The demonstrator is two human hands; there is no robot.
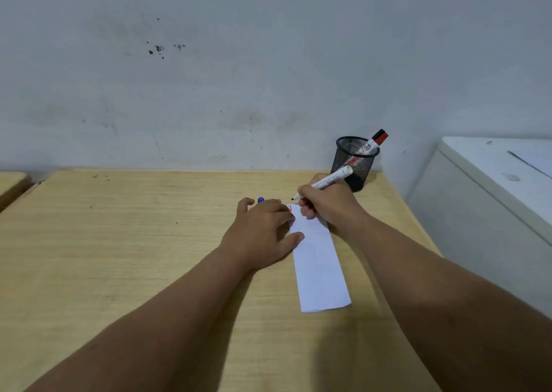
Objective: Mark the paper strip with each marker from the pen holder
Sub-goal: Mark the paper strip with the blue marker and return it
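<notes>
A white paper strip point(318, 263) lies lengthwise on the wooden desk point(119, 242), with a small red mark at its far left corner. My right hand point(328, 205) grips an uncapped white marker point(328, 181), its dark tip just beyond the strip's far end. My left hand point(265, 230) presses on the strip's left edge, fingers curled over a blue cap point(261, 199) that peeks out past them. A black mesh pen holder point(355, 160) stands at the desk's far right corner and holds a red-capped marker point(375, 142).
A stained grey wall rises right behind the desk. A white cabinet point(493, 188) stands close to the desk's right side. Another desk's corner point(12, 182) shows at the far left.
</notes>
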